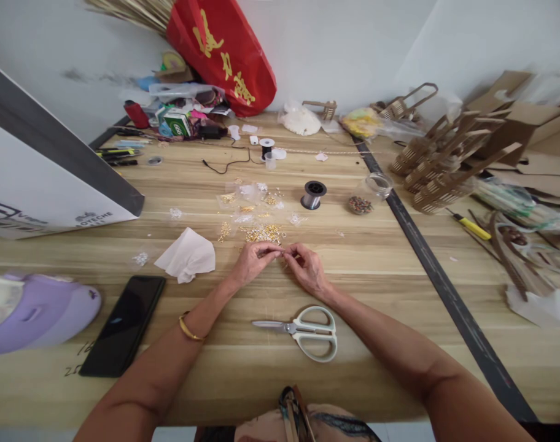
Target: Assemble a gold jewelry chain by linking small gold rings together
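Observation:
My left hand (255,261) and my right hand (305,267) meet fingertip to fingertip over the middle of the wooden table, both closed in a pinch. Whatever lies between the fingertips is too small to name. Just beyond them spreads a pile of small gold and silver metal findings (264,234). Nearer to me, below the hands, lie white-handled scissors (303,331), blades pointing left. A crumpled white tissue (188,255) rests left of my left hand. Past the pile stands a spool of thin wire or thread (313,195).
A black phone (123,325) and a purple bottle (45,310) lie at left, below a large white box (54,178). A clear jar of beads (361,204) lies to the right. Small woven baskets (439,166) and a yellow cutter (476,228) are farther right. A red bag (225,55) leans at the back.

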Available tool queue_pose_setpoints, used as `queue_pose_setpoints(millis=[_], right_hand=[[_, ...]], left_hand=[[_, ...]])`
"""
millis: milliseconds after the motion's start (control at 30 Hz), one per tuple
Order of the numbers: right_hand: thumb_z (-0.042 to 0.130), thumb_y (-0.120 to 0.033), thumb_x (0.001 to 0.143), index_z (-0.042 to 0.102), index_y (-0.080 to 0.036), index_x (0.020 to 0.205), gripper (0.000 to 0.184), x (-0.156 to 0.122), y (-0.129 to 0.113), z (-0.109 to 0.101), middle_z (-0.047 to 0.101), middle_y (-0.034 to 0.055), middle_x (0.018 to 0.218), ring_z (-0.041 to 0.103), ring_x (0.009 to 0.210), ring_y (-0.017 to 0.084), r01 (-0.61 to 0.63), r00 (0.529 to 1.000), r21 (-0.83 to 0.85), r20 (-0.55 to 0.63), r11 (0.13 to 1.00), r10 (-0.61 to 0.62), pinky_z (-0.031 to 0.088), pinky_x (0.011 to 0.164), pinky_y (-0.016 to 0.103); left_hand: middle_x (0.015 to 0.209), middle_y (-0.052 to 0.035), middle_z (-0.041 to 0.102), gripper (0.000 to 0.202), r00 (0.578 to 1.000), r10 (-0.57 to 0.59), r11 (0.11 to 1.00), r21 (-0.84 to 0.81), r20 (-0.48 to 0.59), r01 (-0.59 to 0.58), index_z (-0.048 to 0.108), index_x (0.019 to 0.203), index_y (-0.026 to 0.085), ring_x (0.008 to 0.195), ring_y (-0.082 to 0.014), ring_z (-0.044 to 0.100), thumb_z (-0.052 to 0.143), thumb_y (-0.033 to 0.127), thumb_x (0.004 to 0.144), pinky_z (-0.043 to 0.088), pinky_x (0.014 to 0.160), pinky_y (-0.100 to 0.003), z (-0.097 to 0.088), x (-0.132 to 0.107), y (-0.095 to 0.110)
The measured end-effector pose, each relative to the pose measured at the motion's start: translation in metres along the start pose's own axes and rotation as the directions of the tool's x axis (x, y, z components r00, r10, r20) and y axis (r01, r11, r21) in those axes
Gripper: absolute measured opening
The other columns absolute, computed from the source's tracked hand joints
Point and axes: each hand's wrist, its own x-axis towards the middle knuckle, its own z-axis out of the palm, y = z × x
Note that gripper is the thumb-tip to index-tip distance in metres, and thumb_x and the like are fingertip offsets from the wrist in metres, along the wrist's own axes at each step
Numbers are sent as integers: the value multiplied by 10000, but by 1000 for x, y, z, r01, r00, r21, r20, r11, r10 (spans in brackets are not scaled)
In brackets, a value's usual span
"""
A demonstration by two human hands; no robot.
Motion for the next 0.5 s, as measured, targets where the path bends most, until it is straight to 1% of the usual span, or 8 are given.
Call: queue_pose_setpoints(millis=[133, 367, 500], right_hand=[[502, -329, 860, 581, -160, 838, 187, 0, 0, 0, 592, 14, 695, 534, 567, 105, 2, 1000, -6, -5, 1000, -2, 437, 523, 215], [504, -319, 853, 586, -154, 829, 186, 0, 1, 0, 601, 18, 691, 532, 552, 106, 9, 1000, -7, 3, 1000, -9, 431, 517, 218], [509, -312, 850, 583, -153, 835, 177, 0, 1, 0, 604, 18, 699, 534, 550, 101, -3, 1000, -4, 12, 1000, 3, 427, 512, 210]], left_hand=[[851, -69, 729, 160, 1000, -3, 1000, 6, 3, 3, 733, 851, 158, 798, -176, 656, 616, 243, 783, 494, 748, -273, 0, 0, 1], [798, -62, 725, 113, 1000, -11, 999, 33, -26, 12, 715, 794, 143, 743, -164, 651, 631, 207, 754, 496, 708, -259, 0, 0, 2], [817, -63, 724, 122, 1000, -11, 1000, 8, -17, 11, 707, 803, 139, 756, -164, 651, 624, 219, 762, 497, 716, -261, 0, 0, 0]])
